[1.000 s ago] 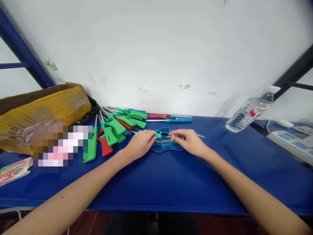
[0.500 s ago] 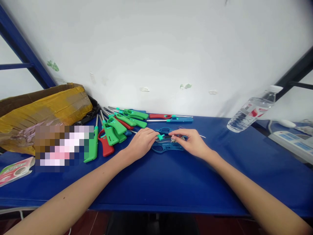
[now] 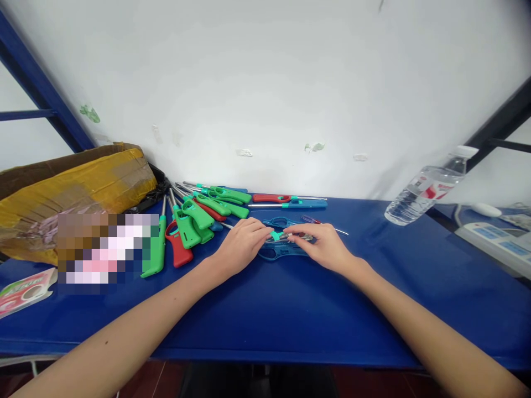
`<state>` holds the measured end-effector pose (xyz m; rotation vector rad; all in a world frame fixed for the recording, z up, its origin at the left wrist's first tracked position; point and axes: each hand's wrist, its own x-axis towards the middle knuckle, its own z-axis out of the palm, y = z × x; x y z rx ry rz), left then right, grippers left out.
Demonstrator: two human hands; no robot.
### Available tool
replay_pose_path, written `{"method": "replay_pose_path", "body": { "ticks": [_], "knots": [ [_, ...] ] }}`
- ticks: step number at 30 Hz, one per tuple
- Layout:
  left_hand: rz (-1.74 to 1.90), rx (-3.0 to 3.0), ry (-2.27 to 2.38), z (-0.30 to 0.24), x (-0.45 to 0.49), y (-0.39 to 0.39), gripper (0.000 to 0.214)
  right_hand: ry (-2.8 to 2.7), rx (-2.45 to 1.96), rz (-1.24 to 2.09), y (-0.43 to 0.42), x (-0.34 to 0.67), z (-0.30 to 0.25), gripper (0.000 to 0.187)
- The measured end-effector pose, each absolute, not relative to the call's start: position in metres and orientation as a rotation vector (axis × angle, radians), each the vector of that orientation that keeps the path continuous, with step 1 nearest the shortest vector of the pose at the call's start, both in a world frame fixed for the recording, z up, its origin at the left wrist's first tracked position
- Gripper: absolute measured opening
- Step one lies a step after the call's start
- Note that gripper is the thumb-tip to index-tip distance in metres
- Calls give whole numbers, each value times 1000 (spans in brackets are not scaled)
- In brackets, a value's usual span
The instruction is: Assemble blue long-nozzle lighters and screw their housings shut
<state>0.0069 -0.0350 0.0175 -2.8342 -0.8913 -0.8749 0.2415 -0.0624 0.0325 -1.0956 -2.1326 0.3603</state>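
Observation:
Both my hands rest on the blue table (image 3: 290, 309) over an opened blue long-nosed lighter (image 3: 279, 253), its two shell halves lying flat. My left hand (image 3: 240, 246) pinches a small teal trigger piece (image 3: 275, 236) at the lighter's inner parts. My right hand (image 3: 327, 246) has its fingers closed on the thin clear and metal insides (image 3: 299, 237) just to the right. The fingertips of the two hands almost meet.
A heap of green, red and blue lighters (image 3: 194, 218) lies left of my hands, with two more (image 3: 286, 200) by the wall. A thin screwdriver (image 3: 323, 224) lies behind my right hand. A taped cardboard box (image 3: 70, 188) stands far left, a water bottle (image 3: 427, 190) far right.
My hands have drawn slightly nearer to me with the small parts. The pinched teal piece has shifted a little to the right and down.

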Motion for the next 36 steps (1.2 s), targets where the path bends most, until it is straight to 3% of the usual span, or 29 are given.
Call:
{"method": "replay_pose_path", "body": {
  "ticks": [19, 29, 36],
  "knots": [
    [-1088, -2823, -843, 12, 9, -35, 27, -2242, -1019, 127, -60, 248, 28, 27],
    [-1074, -3015, -951, 15, 12, -33, 24, -2076, -1150, 457, -63, 240, 34, 23],
    [-1144, -2979, -849, 14, 11, -33, 25, -2108, -1138, 433, -61, 241, 32, 27]
  ]
}}
